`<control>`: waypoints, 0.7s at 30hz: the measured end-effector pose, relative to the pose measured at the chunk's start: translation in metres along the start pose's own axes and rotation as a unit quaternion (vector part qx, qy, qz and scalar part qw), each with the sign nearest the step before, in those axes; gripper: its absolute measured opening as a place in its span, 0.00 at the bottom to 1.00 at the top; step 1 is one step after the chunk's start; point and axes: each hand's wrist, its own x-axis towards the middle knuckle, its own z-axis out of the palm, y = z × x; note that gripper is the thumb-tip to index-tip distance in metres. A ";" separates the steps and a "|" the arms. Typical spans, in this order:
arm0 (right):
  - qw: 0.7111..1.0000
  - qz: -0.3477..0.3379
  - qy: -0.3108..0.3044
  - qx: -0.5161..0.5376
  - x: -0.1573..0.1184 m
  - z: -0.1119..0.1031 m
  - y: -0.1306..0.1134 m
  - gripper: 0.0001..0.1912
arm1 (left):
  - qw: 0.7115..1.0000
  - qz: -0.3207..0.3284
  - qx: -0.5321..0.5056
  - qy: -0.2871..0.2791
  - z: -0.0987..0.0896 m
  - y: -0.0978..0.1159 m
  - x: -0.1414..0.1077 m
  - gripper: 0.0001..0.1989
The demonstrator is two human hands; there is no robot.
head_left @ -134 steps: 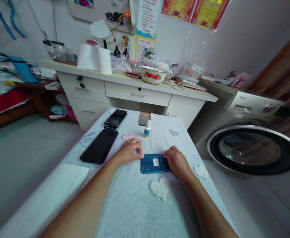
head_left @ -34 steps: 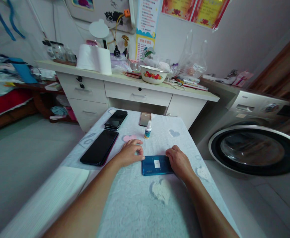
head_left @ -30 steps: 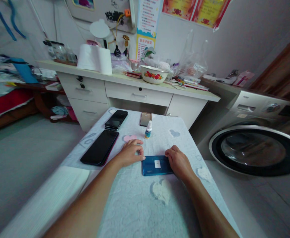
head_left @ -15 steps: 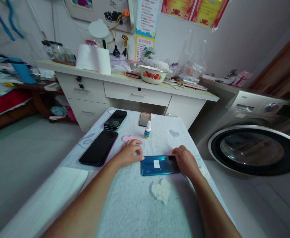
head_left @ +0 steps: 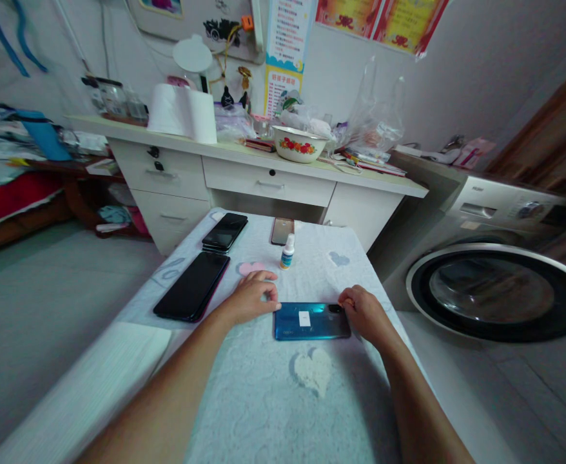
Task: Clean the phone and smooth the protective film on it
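Observation:
A blue smartphone (head_left: 287, 326) lies face down on the cloth-covered table, a small white sticker (head_left: 304, 318) on its back and the camera bump at its right end. My left hand (head_left: 254, 298) is closed at its upper left corner, fingers curled and thumb touching the edge. At the upper right corner, beside the camera bump, my right hand (head_left: 363, 312) has its fingers pinched together; its fingertips are partly hidden. Just beyond the phone stands a small white spray bottle (head_left: 287, 252) with a blue and orange label.
Left of my left hand lies a large black-screened phone (head_left: 193, 287), with stacked phones (head_left: 225, 232) behind it. Another phone or case (head_left: 282, 231) lies at the table's far edge. A white desk (head_left: 268, 187) stands beyond, and a washing machine (head_left: 496, 290) at right.
My right hand has shifted slightly right, showing more of the phone's camera bump. My left hand stays at its corner. The phone lies almost unmoved.

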 end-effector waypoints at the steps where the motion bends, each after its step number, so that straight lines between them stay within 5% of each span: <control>1: 1.000 -0.005 -0.005 0.002 0.000 -0.001 0.000 0.10 | 1.000 0.001 0.000 0.001 0.000 0.000 0.000 0.07; 21: 0.999 -0.006 -0.028 0.021 -0.005 -0.014 -0.002 0.09 | 1.000 0.002 0.001 -0.006 0.000 0.001 0.000 0.06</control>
